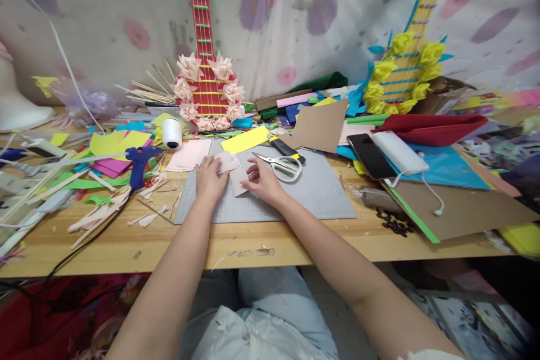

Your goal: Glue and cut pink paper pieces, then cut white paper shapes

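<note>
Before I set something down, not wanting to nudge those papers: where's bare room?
The grey mat, right of the scissors; mostly, the table strip between mat and front edge. Crowded: left around the glue gun, right around the phone.

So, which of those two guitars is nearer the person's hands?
The red guitar, with pale pink flowers, beyond the left hand that rests on pale paper. The yellow guitar, with yellow flowers, is farther off to the right.

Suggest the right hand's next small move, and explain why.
Probably, the right hand should pinch the small pale pink paper piece: it is at that piece's right edge with no firm pinch visible, while the left hand rests by the neighbouring pale pink paper strip on the grey rectangular mat.
</note>
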### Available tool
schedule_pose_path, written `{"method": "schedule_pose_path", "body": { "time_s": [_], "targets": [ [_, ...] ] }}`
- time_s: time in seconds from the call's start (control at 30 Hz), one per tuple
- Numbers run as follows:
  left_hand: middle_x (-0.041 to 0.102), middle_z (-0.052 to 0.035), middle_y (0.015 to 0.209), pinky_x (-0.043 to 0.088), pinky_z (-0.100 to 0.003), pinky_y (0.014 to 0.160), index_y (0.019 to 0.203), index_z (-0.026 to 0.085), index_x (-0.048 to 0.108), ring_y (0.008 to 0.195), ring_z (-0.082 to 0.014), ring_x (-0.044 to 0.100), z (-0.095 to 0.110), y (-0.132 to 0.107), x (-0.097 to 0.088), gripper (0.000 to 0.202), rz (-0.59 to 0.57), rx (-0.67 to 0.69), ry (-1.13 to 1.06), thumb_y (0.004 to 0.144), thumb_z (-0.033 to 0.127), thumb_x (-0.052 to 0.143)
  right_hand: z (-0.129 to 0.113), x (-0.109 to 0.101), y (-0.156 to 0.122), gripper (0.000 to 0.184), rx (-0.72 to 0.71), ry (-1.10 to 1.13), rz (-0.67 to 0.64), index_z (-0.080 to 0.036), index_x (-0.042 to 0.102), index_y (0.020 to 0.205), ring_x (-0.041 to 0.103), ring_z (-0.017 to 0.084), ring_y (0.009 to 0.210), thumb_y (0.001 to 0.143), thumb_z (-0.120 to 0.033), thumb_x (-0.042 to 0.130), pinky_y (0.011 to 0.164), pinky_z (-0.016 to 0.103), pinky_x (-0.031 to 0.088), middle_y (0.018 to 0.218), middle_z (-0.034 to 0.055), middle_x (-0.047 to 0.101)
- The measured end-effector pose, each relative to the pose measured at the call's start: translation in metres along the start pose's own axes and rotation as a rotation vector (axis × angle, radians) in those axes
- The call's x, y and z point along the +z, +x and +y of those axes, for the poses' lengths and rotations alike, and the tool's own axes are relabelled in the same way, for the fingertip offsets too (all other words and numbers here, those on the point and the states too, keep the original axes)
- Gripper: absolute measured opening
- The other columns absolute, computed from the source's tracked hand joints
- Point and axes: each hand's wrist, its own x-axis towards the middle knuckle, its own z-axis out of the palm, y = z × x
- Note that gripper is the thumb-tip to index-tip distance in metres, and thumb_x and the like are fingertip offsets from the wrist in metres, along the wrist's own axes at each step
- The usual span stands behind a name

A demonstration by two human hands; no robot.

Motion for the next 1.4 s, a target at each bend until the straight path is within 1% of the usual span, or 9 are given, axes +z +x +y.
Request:
{"method": "schedule_pose_path", "body": {
  "time_s": [0.17, 0.33, 0.57, 0.7, 0.9, 1.0, 1.1, 1.23, 1.4],
  "targets": [
    [0.060, -0.0130, 0.112, 0.016, -0.056, 0.103, 0.095, 0.020, 0.062, 0.115, -0.0336, 0.044, 0.004, -0.001, 0.001, 0.029, -0.023, -0.012, 0.034, 0.069, 0.033, 0.062, 0.001, -0.016, 0.003, 0.047, -0.158, -0.294, 0.131, -0.018, 0.047, 0.115, 0.053, 0.019, 0.095, 0.072, -0.028, 0.061, 0.089, 0.035, 0.041, 0.102, 0.0075, 0.059],
    [0.061, -0.0132, 0.102, 0.033, -0.045, 0.096, 0.087, 0.018, 0.066, 0.103, -0.0296, 0.051, 0.002, 0.018, -0.010, 0.023, 0.058, -0.005, 0.064, 0.073, 0.033, 0.056, 0.017, -0.053, 0.005, 0.026, -0.028, -0.522, 0.230, -0.017, 0.057, 0.101, 0.052, 0.021, 0.096, 0.076, -0.016, 0.049, 0.087, 0.034, 0.039, 0.099, 0.0085, 0.060],
    [0.065, -0.0096, 0.082, 0.038, -0.044, 0.087, 0.079, 0.021, 0.065, 0.093, -0.0332, 0.057, 0.001, 0.062, -0.015, 0.033, -0.302, -0.097, 0.222, 0.047, 0.022, 0.074, 0.024, -0.073, 0.001, 0.034, 0.102, -0.750, 0.079, -0.015, 0.057, 0.102, 0.049, 0.024, 0.102, 0.071, -0.008, 0.049, 0.088, 0.033, 0.036, 0.105, 0.0113, 0.059],
    [0.064, -0.0082, 0.077, 0.036, -0.045, 0.088, 0.070, 0.021, 0.063, 0.095, -0.0348, 0.056, 0.011, 0.069, -0.016, 0.036, -0.251, -0.109, 0.228, 0.038, 0.016, 0.077, 0.020, -0.067, 0.001, 0.036, 0.152, -0.788, 0.079, -0.014, 0.055, 0.105, 0.051, 0.024, 0.099, 0.071, -0.005, 0.046, 0.085, 0.032, 0.037, 0.103, 0.0123, 0.060],
    [0.060, -0.0033, 0.069, 0.042, -0.037, 0.076, 0.067, 0.019, 0.057, 0.077, -0.0240, 0.057, 0.012, 0.062, -0.021, 0.014, -0.171, -0.199, -0.067, 0.055, 0.016, 0.063, 0.016, -0.073, 0.001, 0.035, 0.197, -0.708, 0.227, -0.014, 0.053, 0.103, 0.053, 0.023, 0.098, 0.068, -0.010, 0.049, 0.084, 0.033, 0.040, 0.105, 0.0120, 0.058],
    [0.061, -0.0017, 0.074, 0.044, -0.031, 0.069, 0.075, 0.017, 0.055, 0.073, -0.0193, 0.057, 0.013, 0.050, -0.023, 0.021, -0.141, -0.301, -0.467, 0.056, 0.021, 0.063, 0.019, -0.076, 0.004, 0.036, 0.144, -0.554, 0.340, -0.015, 0.052, 0.104, 0.053, 0.022, 0.099, 0.068, -0.015, 0.053, 0.083, 0.033, 0.042, 0.107, 0.0113, 0.056],
    [0.064, -0.0009, 0.078, 0.045, -0.029, 0.064, 0.085, 0.016, 0.054, 0.069, -0.0165, 0.058, 0.018, 0.033, -0.021, 0.035, -0.225, -0.400, -0.836, 0.054, 0.026, 0.066, 0.021, -0.074, 0.007, 0.033, 0.087, -0.389, 0.398, -0.016, 0.054, 0.098, 0.056, 0.020, 0.090, 0.067, -0.026, 0.060, 0.079, 0.033, 0.044, 0.101, 0.0096, 0.057],
    [0.064, 0.0008, 0.073, 0.045, -0.027, 0.061, 0.086, 0.016, 0.053, 0.062, -0.0137, 0.058, 0.020, 0.014, -0.015, 0.042, -0.210, -0.452, -0.974, 0.049, 0.027, 0.072, 0.014, -0.066, 0.006, 0.037, 0.070, -0.263, 0.300, -0.018, 0.054, 0.095, 0.056, 0.016, 0.077, 0.067, -0.041, 0.062, 0.071, 0.031, 0.044, 0.094, 0.0059, 0.061],
    [0.066, 0.0003, 0.073, 0.045, -0.025, 0.060, 0.087, 0.016, 0.056, 0.060, -0.0124, 0.058, 0.018, 0.005, -0.013, 0.045, -0.207, -0.435, -1.030, 0.048, 0.027, 0.076, 0.003, -0.059, 0.001, 0.036, -0.017, -0.442, 0.068, -0.018, 0.054, 0.088, 0.051, 0.016, 0.074, 0.070, -0.048, 0.059, 0.066, 0.028, 0.038, 0.083, 0.0045, 0.059]
  ]
}}
